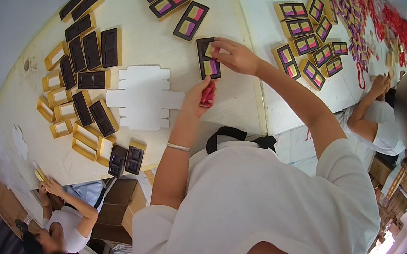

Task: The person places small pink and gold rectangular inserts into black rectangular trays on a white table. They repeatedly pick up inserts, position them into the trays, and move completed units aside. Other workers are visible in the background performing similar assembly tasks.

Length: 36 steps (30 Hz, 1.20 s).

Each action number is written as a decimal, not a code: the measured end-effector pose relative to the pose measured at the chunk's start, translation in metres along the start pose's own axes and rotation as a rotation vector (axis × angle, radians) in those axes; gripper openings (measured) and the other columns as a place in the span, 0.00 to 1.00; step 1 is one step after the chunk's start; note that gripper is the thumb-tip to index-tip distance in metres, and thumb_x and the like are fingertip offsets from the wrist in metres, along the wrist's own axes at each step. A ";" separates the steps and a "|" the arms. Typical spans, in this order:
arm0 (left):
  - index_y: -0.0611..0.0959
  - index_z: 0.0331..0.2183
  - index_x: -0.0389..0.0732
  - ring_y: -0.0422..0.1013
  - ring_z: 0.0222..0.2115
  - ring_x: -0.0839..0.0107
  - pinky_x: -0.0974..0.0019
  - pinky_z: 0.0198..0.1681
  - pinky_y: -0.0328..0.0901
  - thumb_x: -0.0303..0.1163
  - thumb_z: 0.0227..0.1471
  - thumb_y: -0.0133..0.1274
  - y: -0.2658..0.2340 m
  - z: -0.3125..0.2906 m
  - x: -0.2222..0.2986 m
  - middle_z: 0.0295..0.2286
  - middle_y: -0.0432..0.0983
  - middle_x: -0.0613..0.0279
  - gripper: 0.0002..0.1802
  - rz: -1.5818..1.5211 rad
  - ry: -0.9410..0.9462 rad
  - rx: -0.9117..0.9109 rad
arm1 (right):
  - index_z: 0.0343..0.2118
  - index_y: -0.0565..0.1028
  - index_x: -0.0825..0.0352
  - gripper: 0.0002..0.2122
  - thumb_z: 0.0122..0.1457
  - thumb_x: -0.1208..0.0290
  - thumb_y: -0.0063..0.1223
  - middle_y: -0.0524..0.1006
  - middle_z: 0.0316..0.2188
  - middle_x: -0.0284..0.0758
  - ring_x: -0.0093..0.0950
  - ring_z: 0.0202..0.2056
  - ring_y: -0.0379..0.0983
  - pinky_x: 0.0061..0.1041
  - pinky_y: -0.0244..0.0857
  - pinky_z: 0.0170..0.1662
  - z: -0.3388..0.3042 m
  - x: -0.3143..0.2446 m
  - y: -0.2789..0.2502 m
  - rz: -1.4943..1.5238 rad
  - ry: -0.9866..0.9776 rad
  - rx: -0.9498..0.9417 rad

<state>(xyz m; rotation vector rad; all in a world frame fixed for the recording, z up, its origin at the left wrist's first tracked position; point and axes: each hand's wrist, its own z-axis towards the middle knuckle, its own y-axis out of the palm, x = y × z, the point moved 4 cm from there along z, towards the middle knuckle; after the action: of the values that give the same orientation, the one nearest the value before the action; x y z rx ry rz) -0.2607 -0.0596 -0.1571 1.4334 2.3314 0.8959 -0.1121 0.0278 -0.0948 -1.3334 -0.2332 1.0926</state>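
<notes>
In front of me on the table lies a black two-compartment box insert (202, 63), its long side pointing away from me. A yellow, white and purple layered bar (211, 67) fills the near compartment. Over the far one, my right hand (235, 58) pinches a small bar with a yellow face (209, 51). My left hand (198, 99) is closed around a red-pink piece (207, 95), mostly hidden by the fingers, and one fingertip reaches the insert's near edge. Beyond stand several filled boxes (191, 20) with paired coloured bars.
A flat white carton blank (144, 98) lies left of my hands. Farther left are black trays (110, 48) and yellow box frames (59, 97). On the right table are filled boxes (299, 27), loose bars (357, 46) and red ribbons (399, 27). Co-workers sit at both sides.
</notes>
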 end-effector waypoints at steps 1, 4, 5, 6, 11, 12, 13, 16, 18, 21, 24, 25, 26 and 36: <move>0.76 0.29 0.38 0.64 0.16 0.79 0.78 0.15 0.57 0.42 0.49 0.52 -0.004 -0.003 0.008 0.18 0.70 0.67 0.15 0.136 0.077 0.059 | 0.36 0.74 0.67 0.13 0.44 0.82 0.53 0.69 0.38 0.37 0.35 0.41 0.67 0.28 0.65 0.40 -0.002 -0.001 0.001 0.048 0.053 -0.008; 0.76 0.29 0.37 0.64 0.14 0.78 0.75 0.14 0.57 0.42 0.48 0.54 -0.010 -0.009 0.029 0.18 0.70 0.64 0.16 0.528 0.364 0.260 | 0.35 0.75 0.65 0.12 0.44 0.81 0.55 0.68 0.34 0.36 0.35 0.36 0.66 0.27 0.65 0.37 -0.009 0.001 0.004 0.097 0.147 0.039; 0.76 0.28 0.37 0.65 0.14 0.78 0.75 0.14 0.58 0.41 0.47 0.54 -0.010 -0.010 0.035 0.18 0.70 0.64 0.15 0.612 0.409 0.293 | 0.34 0.76 0.64 0.12 0.43 0.81 0.55 0.68 0.34 0.36 0.35 0.36 0.66 0.27 0.65 0.36 -0.008 0.002 0.004 0.115 0.180 0.026; 0.76 0.27 0.36 0.65 0.14 0.78 0.75 0.15 0.58 0.40 0.47 0.54 -0.010 -0.011 0.042 0.18 0.70 0.64 0.15 0.695 0.454 0.326 | 0.33 0.76 0.63 0.11 0.43 0.80 0.56 0.68 0.34 0.36 0.34 0.35 0.66 0.26 0.64 0.36 -0.006 0.003 0.004 0.134 0.213 0.014; 0.79 0.24 0.32 0.69 0.14 0.72 0.69 0.19 0.62 0.34 0.44 0.54 0.008 -0.021 0.068 0.15 0.73 0.57 0.12 1.094 0.753 0.477 | 0.29 0.78 0.61 0.09 0.43 0.81 0.56 0.66 0.37 0.35 0.32 0.37 0.65 0.25 0.63 0.37 0.008 0.019 -0.004 0.167 0.278 0.077; 0.79 0.24 0.32 0.69 0.14 0.71 0.68 0.19 0.62 0.34 0.44 0.54 0.008 -0.019 0.068 0.15 0.73 0.58 0.12 1.089 0.707 0.469 | 0.28 0.78 0.61 0.09 0.43 0.81 0.56 0.66 0.38 0.35 0.32 0.38 0.65 0.25 0.62 0.37 0.008 0.025 -0.002 0.233 0.317 0.081; 0.79 0.24 0.32 0.69 0.14 0.71 0.68 0.19 0.62 0.34 0.44 0.53 0.008 -0.017 0.070 0.15 0.73 0.58 0.12 1.083 0.662 0.463 | 0.28 0.79 0.60 0.09 0.43 0.81 0.56 0.65 0.39 0.35 0.31 0.39 0.64 0.25 0.62 0.38 0.008 0.031 0.002 0.300 0.355 0.085; 0.79 0.23 0.33 0.69 0.13 0.71 0.68 0.18 0.63 0.34 0.44 0.53 0.017 -0.020 0.073 0.14 0.73 0.59 0.12 1.057 0.560 0.434 | 0.26 0.79 0.60 0.09 0.40 0.80 0.59 0.65 0.40 0.38 0.30 0.38 0.66 0.23 0.64 0.37 -0.006 0.049 0.022 0.541 0.603 0.082; 0.79 0.24 0.33 0.69 0.12 0.71 0.68 0.18 0.63 0.34 0.45 0.53 0.018 -0.019 0.075 0.14 0.73 0.59 0.12 1.059 0.541 0.429 | 0.26 0.78 0.61 0.08 0.39 0.78 0.60 0.66 0.40 0.39 0.31 0.37 0.67 0.24 0.64 0.37 -0.008 0.054 0.031 0.553 0.686 0.124; 0.79 0.25 0.33 0.69 0.13 0.72 0.68 0.18 0.63 0.34 0.45 0.53 0.007 -0.012 0.077 0.15 0.73 0.59 0.12 1.060 0.583 0.432 | 0.29 0.76 0.62 0.10 0.39 0.73 0.60 0.66 0.42 0.42 0.35 0.41 0.66 0.31 0.61 0.41 -0.001 0.045 0.034 0.366 0.721 0.195; 0.79 0.30 0.32 0.71 0.16 0.70 0.69 0.20 0.64 0.34 0.45 0.53 0.002 -0.018 0.070 0.16 0.74 0.58 0.14 1.121 0.769 0.440 | 0.41 0.71 0.60 0.20 0.41 0.67 0.58 0.64 0.46 0.45 0.43 0.47 0.60 0.41 0.52 0.48 0.029 0.007 0.013 0.001 0.550 0.379; 0.79 0.31 0.32 0.70 0.16 0.72 0.71 0.20 0.64 0.34 0.45 0.53 -0.006 -0.017 0.066 0.17 0.73 0.60 0.14 1.029 0.735 0.430 | 0.46 0.68 0.59 0.23 0.44 0.64 0.56 0.59 0.51 0.46 0.43 0.52 0.55 0.41 0.49 0.52 0.054 -0.009 0.008 -0.093 0.401 0.356; 0.78 0.32 0.32 0.69 0.17 0.74 0.72 0.20 0.63 0.33 0.45 0.54 -0.005 -0.017 0.063 0.17 0.73 0.61 0.14 0.950 0.698 0.404 | 0.49 0.66 0.58 0.24 0.46 0.61 0.55 0.57 0.53 0.46 0.42 0.54 0.52 0.42 0.47 0.54 0.072 -0.015 0.012 -0.194 0.347 0.295; 0.75 0.39 0.34 0.68 0.17 0.77 0.75 0.20 0.63 0.32 0.49 0.52 -0.030 -0.115 0.018 0.21 0.72 0.61 0.16 0.715 0.583 0.413 | 0.54 0.61 0.60 0.23 0.55 0.60 0.45 0.55 0.54 0.49 0.45 0.55 0.50 0.46 0.43 0.56 0.007 0.105 -0.016 -0.538 0.442 -0.002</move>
<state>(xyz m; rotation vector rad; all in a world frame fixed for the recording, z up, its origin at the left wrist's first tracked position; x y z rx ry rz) -0.3503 -0.0954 -0.0851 2.5713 2.5106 1.1679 -0.0548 0.1120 -0.1241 -1.3706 -0.2432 0.3358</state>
